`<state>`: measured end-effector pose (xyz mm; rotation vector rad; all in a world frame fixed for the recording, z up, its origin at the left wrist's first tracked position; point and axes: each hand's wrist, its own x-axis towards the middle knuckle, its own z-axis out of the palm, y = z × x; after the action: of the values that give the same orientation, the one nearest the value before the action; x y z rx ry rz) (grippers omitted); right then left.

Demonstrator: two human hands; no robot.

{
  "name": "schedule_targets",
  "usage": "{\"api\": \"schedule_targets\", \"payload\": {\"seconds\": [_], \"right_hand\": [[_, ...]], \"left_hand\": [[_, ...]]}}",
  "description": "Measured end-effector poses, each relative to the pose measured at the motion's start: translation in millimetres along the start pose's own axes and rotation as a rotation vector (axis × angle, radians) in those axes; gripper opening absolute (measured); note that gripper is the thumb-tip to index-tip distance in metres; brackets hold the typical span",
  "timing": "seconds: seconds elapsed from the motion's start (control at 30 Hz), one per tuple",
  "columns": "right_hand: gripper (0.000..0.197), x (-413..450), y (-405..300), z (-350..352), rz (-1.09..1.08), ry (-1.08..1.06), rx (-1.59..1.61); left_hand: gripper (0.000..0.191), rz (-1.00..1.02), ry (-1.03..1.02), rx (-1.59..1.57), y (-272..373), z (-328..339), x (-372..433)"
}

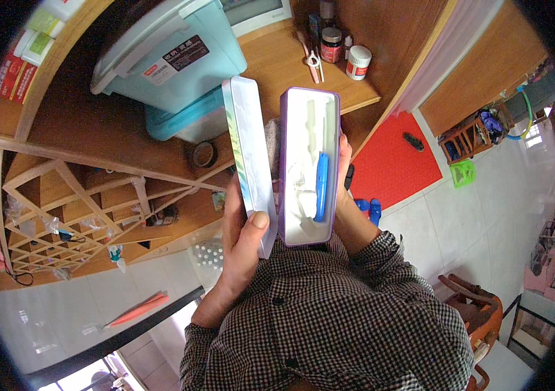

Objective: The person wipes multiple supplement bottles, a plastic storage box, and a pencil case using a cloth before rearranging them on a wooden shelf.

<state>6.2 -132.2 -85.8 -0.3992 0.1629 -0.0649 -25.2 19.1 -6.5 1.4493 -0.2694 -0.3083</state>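
Observation:
My left hand (241, 244) holds a long narrow lid (256, 161) on edge, its pale inner face turned to the right and its thumb over the near end. A leaf-like green and yellow pattern shows on the lid's outer side. My right hand (344, 168) grips the right side of an oblong box with a purple rim (282, 166), tilted so that its white inside faces me. Inside lie a slim blue object (322, 188) and some pale or clear items, too washed out by glare to name. Lid and box are apart.
Beyond the box a wooden shelf (267, 54) bears a light-blue storage bin (199, 63), a white-capped jar (358, 62) and a dark-lidded jar (331, 45). A wooden lattice (67, 215) stands at left. On the floor lie a red mat (400, 161) and blue slippers (375, 211).

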Motion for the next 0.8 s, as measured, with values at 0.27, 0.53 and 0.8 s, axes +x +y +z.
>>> {"api": "schedule_targets", "payload": {"seconds": [0.27, 0.53, 0.8], "right_hand": [[0.079, -0.5, -8.4, 6.0, -0.017, -0.072, -0.022], [0.075, -2.5, -7.5, 4.6, -0.024, -0.135, -0.06], [0.072, 1.0, 1.0, -1.1, 0.043, -0.129, 0.075]], "left_hand": [[0.081, 0.066, -0.062, 0.064, -0.6, 0.7, 0.2], [0.073, 0.081, -0.064, 0.263, -0.2, 2.3, 1.9], [0.064, 0.181, -0.062, 0.295, -7.2, 6.2, 5.3]]}}
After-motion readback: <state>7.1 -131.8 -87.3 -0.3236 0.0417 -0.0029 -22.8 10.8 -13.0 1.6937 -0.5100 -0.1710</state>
